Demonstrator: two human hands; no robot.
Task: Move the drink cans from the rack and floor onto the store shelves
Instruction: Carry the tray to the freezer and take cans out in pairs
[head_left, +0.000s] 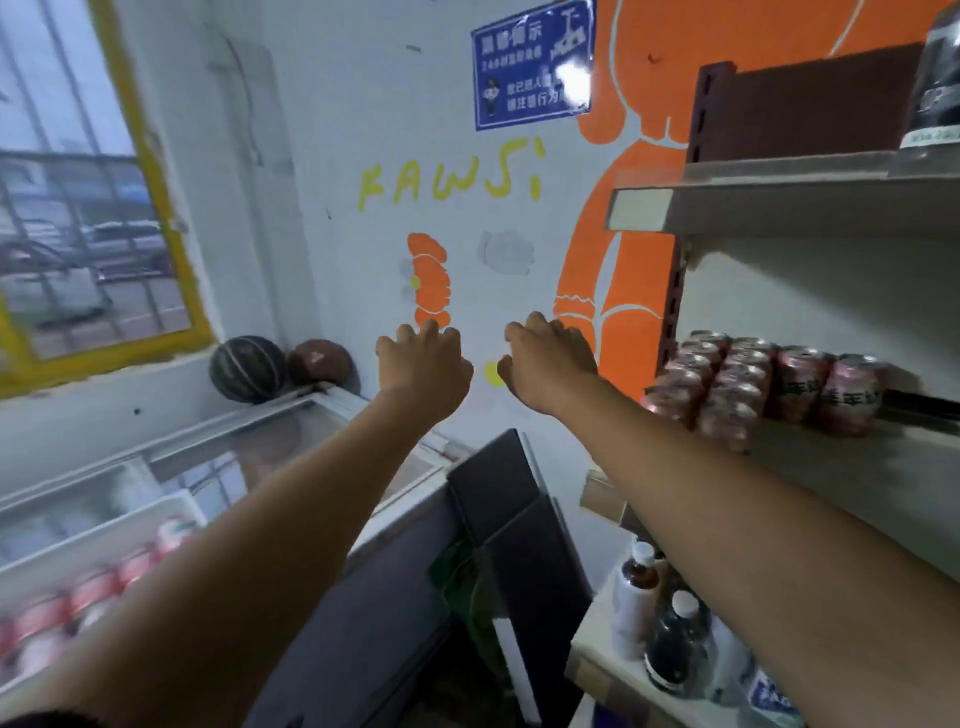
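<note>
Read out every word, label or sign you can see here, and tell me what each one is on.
"KAWS", then an i-like mark: yellow paint on the wall.
Blue sign on the wall: white Chinese text, too blurred to read.
Pink cans on the shelf: green characters, blurred.
Red-and-white cans in the rack: blurred.
Bottles low at right: labels unreadable.
Black container on the top shelf: print unreadable.

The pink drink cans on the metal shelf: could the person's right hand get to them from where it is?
Probably yes. The right hand hangs empty just left of the pink drink cans, and the grey metal shelf is open at its front, with nothing between them.
</note>
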